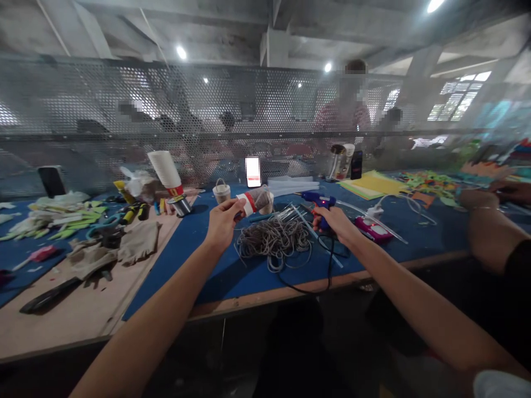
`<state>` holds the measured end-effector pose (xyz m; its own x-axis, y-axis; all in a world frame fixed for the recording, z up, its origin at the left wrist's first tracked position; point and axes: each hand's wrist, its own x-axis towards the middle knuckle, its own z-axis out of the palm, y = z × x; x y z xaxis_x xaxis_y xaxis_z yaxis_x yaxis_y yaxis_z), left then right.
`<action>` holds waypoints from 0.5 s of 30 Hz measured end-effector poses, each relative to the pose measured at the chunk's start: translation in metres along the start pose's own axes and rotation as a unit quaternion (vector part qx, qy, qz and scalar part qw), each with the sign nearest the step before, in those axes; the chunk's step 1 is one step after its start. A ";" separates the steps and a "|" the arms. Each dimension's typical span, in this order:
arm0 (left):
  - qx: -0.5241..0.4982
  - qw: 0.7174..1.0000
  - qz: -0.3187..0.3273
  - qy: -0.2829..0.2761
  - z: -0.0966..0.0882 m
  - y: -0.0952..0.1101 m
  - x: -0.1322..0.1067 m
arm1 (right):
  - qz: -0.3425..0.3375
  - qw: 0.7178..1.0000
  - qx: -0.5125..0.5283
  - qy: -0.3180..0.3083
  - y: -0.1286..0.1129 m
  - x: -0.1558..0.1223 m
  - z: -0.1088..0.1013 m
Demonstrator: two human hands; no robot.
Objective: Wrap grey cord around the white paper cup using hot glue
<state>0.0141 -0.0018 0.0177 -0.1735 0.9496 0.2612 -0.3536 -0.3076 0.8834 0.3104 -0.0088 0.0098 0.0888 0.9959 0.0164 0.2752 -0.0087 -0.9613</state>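
Note:
My left hand (224, 222) pinches a small paper cup (249, 204), tilted on its side, with a red and white band and grey cord wrapped round its right part. A blue glue gun (318, 200) sits in my right hand (327, 221), fingers round its handle, its nozzle pointing left toward the cup with a gap between. A glue stick (352, 209) sticks out of its rear. Below and between both hands lies a tangled heap of grey cord (274, 240). Behind my left hand stands a small white cup with a handle (221, 190).
Stacked paper cups (165, 171) lean by a tin can (180, 205). Work gloves (139, 242), scissors (105, 226) and a black-handled tool (52, 296) lie left. A lit phone (253, 172) stands behind. Right are a pink power strip (374, 229), yellow sheets (369, 184) and a co-worker's arm (483, 237).

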 end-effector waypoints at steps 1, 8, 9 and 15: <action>0.000 1.000 -0.002 -0.001 0.000 0.000 -0.001 | 0.003 0.998 -0.063 -0.010 0.003 0.005 -0.003; 0.001 1.000 -0.012 -0.007 0.002 0.001 -0.003 | -0.019 0.941 -0.336 -0.045 0.018 0.035 -0.019; 0.002 1.000 -0.012 -0.007 0.002 0.000 -0.003 | -0.020 0.929 -0.366 -0.048 0.019 0.039 -0.020; 0.005 0.999 -0.018 -0.031 0.001 -0.002 -0.003 | -0.002 0.869 -0.492 -0.056 0.013 0.042 -0.019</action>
<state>0.0165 -0.0045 0.0160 -0.1030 0.9620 0.2530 -0.3488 -0.2731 0.8965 0.3355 0.0309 0.0029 0.0082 0.9981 -0.0611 0.9655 -0.0239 -0.2593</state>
